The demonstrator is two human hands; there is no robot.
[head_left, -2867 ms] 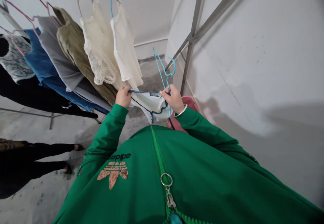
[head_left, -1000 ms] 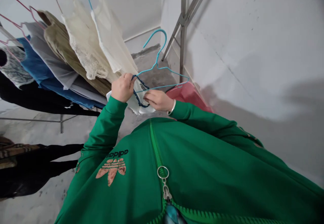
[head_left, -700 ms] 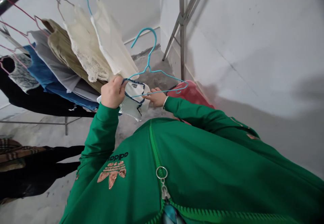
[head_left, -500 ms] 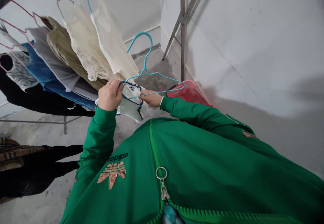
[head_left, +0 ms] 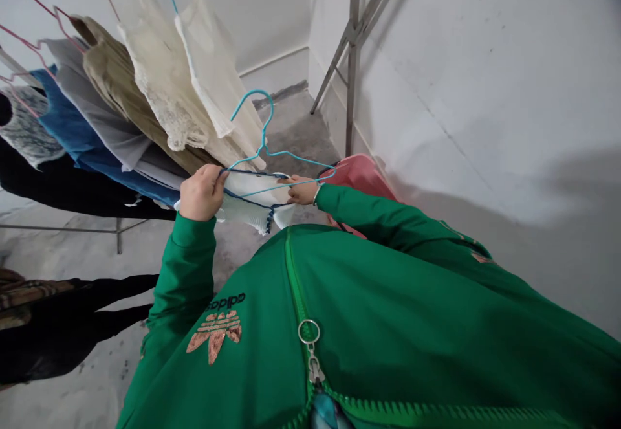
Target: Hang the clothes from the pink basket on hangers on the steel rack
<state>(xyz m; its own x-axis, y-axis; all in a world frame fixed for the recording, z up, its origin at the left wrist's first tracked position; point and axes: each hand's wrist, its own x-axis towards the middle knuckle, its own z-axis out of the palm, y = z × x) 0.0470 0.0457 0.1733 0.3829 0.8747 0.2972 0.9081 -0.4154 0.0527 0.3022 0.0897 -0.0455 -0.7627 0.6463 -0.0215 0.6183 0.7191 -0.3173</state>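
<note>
A small white garment with dark blue trim (head_left: 255,206) is stretched between my two hands in front of my green jacket. My left hand (head_left: 200,191) is closed on its left edge. My right hand (head_left: 303,191) pinches its right edge together with the lower wire of a light blue wire hanger (head_left: 264,147), whose hook points up. One end of the hanger sits inside the garment's opening.
Several tops on wire hangers hang from a rail at upper left: cream lace (head_left: 160,73), olive, grey, blue. A metal rack post (head_left: 353,54) stands by the white wall. A pink basket (head_left: 361,173) sits beyond my right arm. Another person's dark-clad legs (head_left: 72,312) lie at lower left.
The hanger turned from edge-on to hook-up and has sunk lower and leftward into the garment. My hands moved apart, stretching the trimmed opening wider.
</note>
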